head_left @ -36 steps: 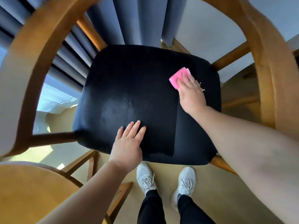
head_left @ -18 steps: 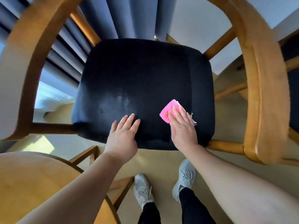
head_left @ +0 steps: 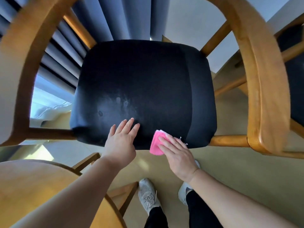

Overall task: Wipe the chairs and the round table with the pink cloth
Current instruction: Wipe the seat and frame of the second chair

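A wooden chair with a curved frame (head_left: 266,89) and a black padded seat (head_left: 141,86) stands right below me. My right hand (head_left: 176,155) presses the folded pink cloth (head_left: 155,144) flat on the seat's near edge, with the cloth hanging partly over it. My left hand (head_left: 120,142) lies flat with fingers spread on the near edge of the seat, just left of the cloth. A darker wiped strip runs down the seat's right side. The round wooden table (head_left: 32,186) shows its edge at the lower left.
Grey-blue curtains (head_left: 115,18) hang behind the chair. A second chair with a dark seat (head_left: 296,83) stands at the far right. My two white shoes (head_left: 148,195) are on the beige floor between the chair and the table.
My right hand has dragged the pink cloth from the far right of the seat down to its near edge. My left hand has stayed on the near edge.
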